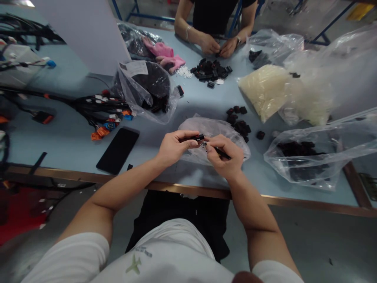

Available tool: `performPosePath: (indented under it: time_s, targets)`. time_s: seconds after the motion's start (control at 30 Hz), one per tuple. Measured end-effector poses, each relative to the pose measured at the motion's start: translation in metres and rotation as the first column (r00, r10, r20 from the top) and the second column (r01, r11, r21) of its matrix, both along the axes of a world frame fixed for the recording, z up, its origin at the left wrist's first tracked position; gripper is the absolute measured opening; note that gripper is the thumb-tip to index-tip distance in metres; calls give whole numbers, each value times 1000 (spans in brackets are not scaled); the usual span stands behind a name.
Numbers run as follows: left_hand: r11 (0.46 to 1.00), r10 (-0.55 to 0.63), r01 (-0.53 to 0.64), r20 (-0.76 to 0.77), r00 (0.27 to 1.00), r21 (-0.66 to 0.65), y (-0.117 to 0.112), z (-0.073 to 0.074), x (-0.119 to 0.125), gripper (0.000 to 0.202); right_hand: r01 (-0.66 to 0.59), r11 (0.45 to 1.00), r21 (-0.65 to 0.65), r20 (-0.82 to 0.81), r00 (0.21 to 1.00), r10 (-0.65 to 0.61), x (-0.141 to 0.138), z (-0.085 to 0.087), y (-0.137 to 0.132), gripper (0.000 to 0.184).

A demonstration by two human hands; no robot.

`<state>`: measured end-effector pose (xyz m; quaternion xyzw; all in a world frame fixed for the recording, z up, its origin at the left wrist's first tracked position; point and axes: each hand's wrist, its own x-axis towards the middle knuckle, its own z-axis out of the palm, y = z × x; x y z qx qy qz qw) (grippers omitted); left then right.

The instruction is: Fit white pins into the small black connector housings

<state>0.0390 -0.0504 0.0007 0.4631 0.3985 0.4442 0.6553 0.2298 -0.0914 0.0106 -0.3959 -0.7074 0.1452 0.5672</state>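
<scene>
My left hand (176, 146) is closed around a small black connector (199, 137), pinched between thumb and fingers. My right hand (224, 155) is closed on a thin black tool (223, 153) whose tip meets the connector. Both hands hover over a small clear plastic bag (213, 127) lying on the light blue table (73, 137) near its front edge. A few loose black connectors (240, 122) lie just beyond the bag.
A black phone (118, 150) lies left of my hands. Wire harnesses with coloured plugs (103, 114) spread at left. Clear bags of black parts (303, 155) and white parts (266, 90) sit at right. Across the table another person's hands (218, 45) work above a connector pile (210, 70).
</scene>
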Motion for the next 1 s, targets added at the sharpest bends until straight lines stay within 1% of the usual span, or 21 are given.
performPosePath:
  time_s: [0.2, 0.37, 0.47, 0.6, 0.9, 1.0]
  targets:
    - [1000, 2, -2, 5, 1000, 5, -1, -1, 0, 51, -2, 1000, 18, 5, 1000, 2, -1, 1, 0, 22]
    - [1000, -5, 5, -2, 1000, 13, -1, -1, 0, 48, -2, 1000, -9, 28, 1000, 2, 1, 2, 0, 17]
    - [1000, -6, 6, 2, 1000, 10, 0, 0, 0, 46, -8, 1000, -26, 1, 1000, 8, 1, 1, 0, 14]
    - [1000, -19, 19, 6, 1000, 12, 0, 0, 0, 44, -47, 999, -12, -49, 998, 46, 0, 0, -1, 14]
    - [999, -13, 16, -53, 998, 42, -1, 0, -1, 43, -23, 998, -56, 4, 1000, 23, -1, 3, -3, 15]
    - [999, -22, 24, -42, 999, 35, -1, 0, -1, 44, -72, 996, -59, -29, 997, 70, 1, 1, -1, 14]
